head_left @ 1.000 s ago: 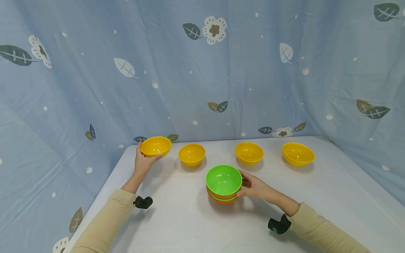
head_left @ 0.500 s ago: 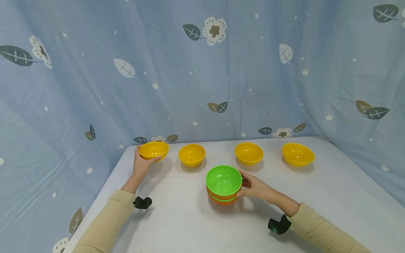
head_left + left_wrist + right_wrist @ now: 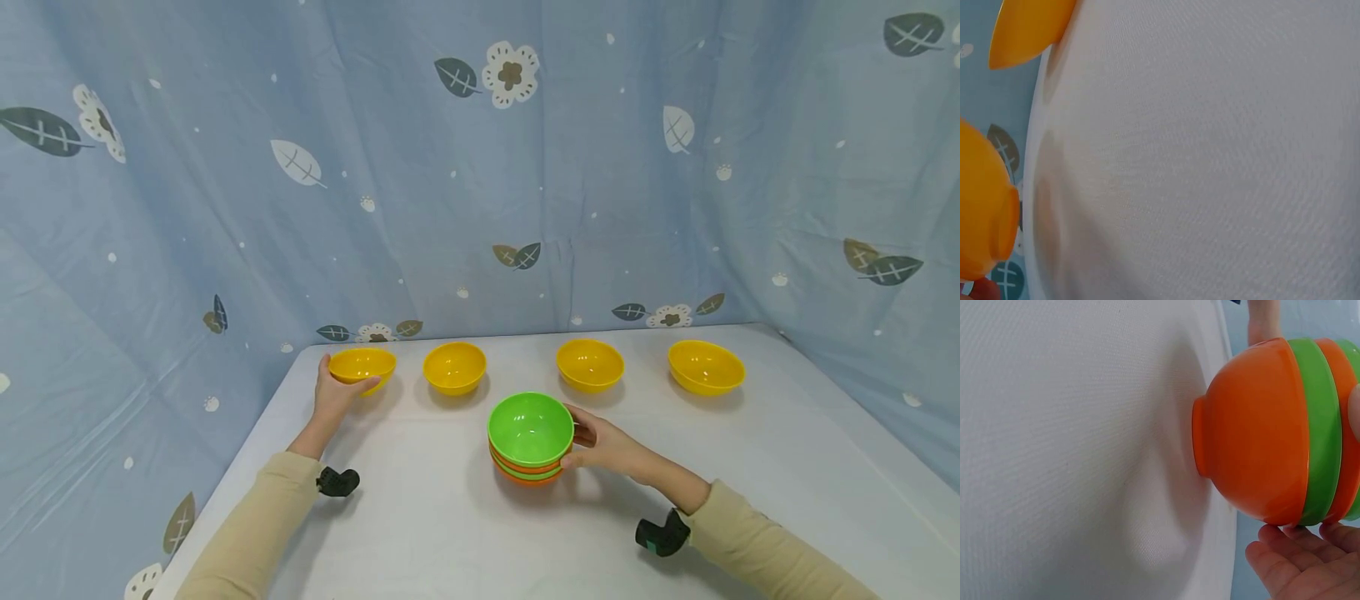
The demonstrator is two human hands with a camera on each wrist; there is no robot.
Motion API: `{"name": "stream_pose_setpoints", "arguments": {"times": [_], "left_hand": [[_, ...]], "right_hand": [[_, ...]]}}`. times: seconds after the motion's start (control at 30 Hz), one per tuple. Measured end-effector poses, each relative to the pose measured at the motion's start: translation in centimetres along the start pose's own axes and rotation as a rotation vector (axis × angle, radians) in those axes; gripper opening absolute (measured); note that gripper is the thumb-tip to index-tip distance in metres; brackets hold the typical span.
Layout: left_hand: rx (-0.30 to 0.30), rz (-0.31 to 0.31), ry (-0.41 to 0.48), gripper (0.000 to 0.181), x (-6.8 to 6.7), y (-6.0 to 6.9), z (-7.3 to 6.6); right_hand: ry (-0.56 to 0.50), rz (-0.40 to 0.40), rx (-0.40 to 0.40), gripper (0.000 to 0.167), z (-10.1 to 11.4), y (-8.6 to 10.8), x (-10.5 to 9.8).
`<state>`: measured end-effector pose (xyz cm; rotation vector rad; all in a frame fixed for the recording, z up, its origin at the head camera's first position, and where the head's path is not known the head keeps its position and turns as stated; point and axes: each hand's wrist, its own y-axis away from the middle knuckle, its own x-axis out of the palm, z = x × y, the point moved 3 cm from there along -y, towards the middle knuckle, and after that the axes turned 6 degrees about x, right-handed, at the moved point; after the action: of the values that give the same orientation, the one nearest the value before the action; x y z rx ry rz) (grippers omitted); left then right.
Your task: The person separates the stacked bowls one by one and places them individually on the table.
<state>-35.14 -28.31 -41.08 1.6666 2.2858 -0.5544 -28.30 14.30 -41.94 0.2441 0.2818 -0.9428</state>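
In left hand [image 3: 335, 392]: far-left yellow bowl [image 3: 363, 363], pinched at the side, thumb along the near wall, other fingers round the left; some fingertips hidden behind the bowl. Position: back left corner of the worktop [image 3: 420, 517], upright, just clear of the surface, with a gap under the foot in left wrist view. To its right, near but apart: second yellow bowl [image 3: 454, 368]. Further along the row: third yellow bowl [image 3: 590, 365] and far-right yellow bowl [image 3: 706, 367].

In right hand [image 3: 611, 446]: stack of bowls [image 3: 530, 433], mid-worktop, gripped at its right side between thumb and slightly spread fingers [image 3: 1274, 565]. Alternating orange and green, orange lowest, green on top. Cannot tell about any gap under the stack.

Step in hand, as judged: handling one bowl low over the worktop; raising or lowering not readable from this instant. For good work: hold the rim level, travel straight up or down, allow full foot contact before any loosening, part thumb and fingers without dragging. Mind the second yellow bowl alongside and the curtain [image 3: 450, 192] behind. On the stack, light even grip, no sideways push; glossy walls, probably slippery.
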Motion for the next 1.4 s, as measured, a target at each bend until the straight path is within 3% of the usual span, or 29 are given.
{"name": "stream_pose_setpoints", "arguments": {"times": [0.6,0.93,1.23,1.4], "left_hand": [[-0.07,0.018,-0.034,0.107,1.0,-0.3,1.2],[-0.119,0.05,-0.063,0.112,0.8,-0.6,1.3],[-0.081,0.034,-0.083,0.116,0.5,-0.7,1.8],[-0.061,0.027,-0.088,0.108,0.3,-0.6,2.1]], "right_hand": [[-0.008,0.006,-0.008,0.084,0.3,0.2,0.1],[0.001,0.008,-0.012,0.083,0.3,0.0,0.0],[-0.008,0.013,-0.01,0.084,0.2,-0.1,0.0],[-0.015,0.007,0.002,0.085,0.5,0.1,0.1]]}}
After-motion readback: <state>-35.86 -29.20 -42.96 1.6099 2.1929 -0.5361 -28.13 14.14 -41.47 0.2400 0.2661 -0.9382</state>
